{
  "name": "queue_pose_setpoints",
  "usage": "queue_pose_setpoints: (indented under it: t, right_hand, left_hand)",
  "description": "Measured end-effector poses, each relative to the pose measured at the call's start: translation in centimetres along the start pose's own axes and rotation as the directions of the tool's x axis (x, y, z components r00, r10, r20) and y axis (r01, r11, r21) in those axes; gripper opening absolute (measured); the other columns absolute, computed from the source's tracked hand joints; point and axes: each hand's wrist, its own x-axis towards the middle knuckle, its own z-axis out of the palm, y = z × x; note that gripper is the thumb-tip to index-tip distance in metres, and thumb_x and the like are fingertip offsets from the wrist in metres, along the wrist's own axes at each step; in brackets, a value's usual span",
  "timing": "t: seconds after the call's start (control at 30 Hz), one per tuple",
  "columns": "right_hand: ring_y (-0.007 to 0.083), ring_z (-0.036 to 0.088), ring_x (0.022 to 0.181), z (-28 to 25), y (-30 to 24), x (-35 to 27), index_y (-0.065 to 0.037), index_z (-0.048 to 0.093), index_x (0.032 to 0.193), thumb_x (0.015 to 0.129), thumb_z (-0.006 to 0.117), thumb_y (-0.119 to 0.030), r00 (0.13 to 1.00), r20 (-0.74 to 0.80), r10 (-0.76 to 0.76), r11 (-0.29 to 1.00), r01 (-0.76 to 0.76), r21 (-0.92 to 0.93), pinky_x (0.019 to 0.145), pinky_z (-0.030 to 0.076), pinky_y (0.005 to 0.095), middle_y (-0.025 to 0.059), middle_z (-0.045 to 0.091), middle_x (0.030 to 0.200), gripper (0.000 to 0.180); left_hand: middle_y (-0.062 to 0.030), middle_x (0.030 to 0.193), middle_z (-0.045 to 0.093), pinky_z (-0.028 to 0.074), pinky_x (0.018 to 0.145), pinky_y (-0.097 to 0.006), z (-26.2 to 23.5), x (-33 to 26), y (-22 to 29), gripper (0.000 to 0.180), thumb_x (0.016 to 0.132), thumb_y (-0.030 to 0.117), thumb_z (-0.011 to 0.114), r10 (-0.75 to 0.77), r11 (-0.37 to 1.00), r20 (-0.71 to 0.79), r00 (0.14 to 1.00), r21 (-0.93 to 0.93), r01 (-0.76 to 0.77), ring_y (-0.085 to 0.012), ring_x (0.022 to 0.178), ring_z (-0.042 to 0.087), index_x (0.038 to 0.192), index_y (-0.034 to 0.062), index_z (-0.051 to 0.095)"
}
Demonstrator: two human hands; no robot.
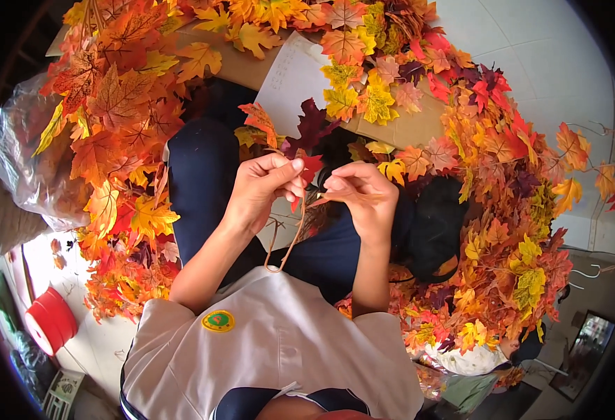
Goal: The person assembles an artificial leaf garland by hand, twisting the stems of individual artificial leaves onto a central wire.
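Observation:
My left hand pinches a brown stem of artificial maple leaves between thumb and fingers. A dark maroon leaf and a red leaf stick up around its fingertips, beside an orange leaf. Below the hands the thin brown stem hangs in a long bend in front of my shirt. Just right of it, my right hand is closed in a pinch near the red leaf. What lies between its fingertips is too small to make out.
Heaps of orange, red and yellow artificial leaf garlands surround my lap, with another pile on the right. A white paper sheet lies on cardboard ahead. At left are a clear plastic bag and a red spool.

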Motion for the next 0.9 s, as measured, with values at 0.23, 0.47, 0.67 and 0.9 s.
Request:
queue_pose_setpoints:
  t: [0.23, 0.47, 0.67, 0.9]
  right_hand:
    - [0.0148, 0.066, 0.081, 1.9, 0.8, 0.1, 0.004, 0.063, 0.096, 0.087, 0.066, 0.0, 1.0, 0.024, -0.003, 0.986, -0.001, 0.168, 0.073, 0.055, 0.0267, 0.0069, 0.064, 0.088, 0.011]
    - [0.0155, 0.066, 0.079, 1.8, 1.8, 0.0, 0.006, 0.064, 0.096, 0.086, 0.067, 0.0, 0.999, -0.009, 0.036, 0.995, -0.035, 0.092, 0.073, 0.055, 0.0273, 0.0085, 0.065, 0.088, 0.012]
    - [0.0166, 0.067, 0.079, 1.5, 2.5, -0.5, 0.006, 0.065, 0.099, 0.086, 0.068, -0.001, 0.997, 0.0, 0.078, 0.988, -0.077, 0.134, 0.073, 0.055, 0.0276, 0.0087, 0.066, 0.088, 0.015]
    - [0.0121, 0.065, 0.081, 1.4, 2.5, -0.4, 0.005, 0.066, 0.094, 0.085, 0.069, 0.0, 0.996, 0.024, 0.082, 0.993, -0.084, 0.084, 0.073, 0.052, 0.0238, 0.0069, 0.066, 0.089, 0.011]
  left_hand:
    - [-0.0071, 0.07, 0.067, 0.05, 0.054, -0.022, 0.8, -0.4, 0.0, 0.019, 0.09, 0.015, 0.067, 0.041, 0.999, 0.026, 0.999, 0.017, -0.042, -0.0122, 0.058, 0.063, 0.076, 0.0025, 0.062]
    - [-0.0084, 0.07, 0.066, 0.052, 0.055, -0.024, 0.0, -0.3, 0.0, 0.015, 0.09, 0.009, 0.065, 0.125, 0.982, 0.06, 0.99, 0.138, -0.132, -0.0127, 0.059, 0.064, 0.08, -0.0016, 0.062]
    - [-0.0071, 0.07, 0.066, 0.05, 0.054, -0.021, -0.4, -0.4, -0.7, 0.014, 0.089, 0.01, 0.067, 0.101, 0.986, 0.062, 0.993, 0.127, -0.108, -0.0101, 0.058, 0.063, 0.081, 0.0003, 0.06]
    - [-0.0093, 0.074, 0.067, 0.052, 0.06, -0.024, -1.4, -0.2, -0.6, 0.012, 0.091, 0.006, 0.062, 0.112, 0.97, 0.128, 0.985, 0.2, -0.137, -0.0122, 0.063, 0.064, 0.083, -0.0038, 0.062]
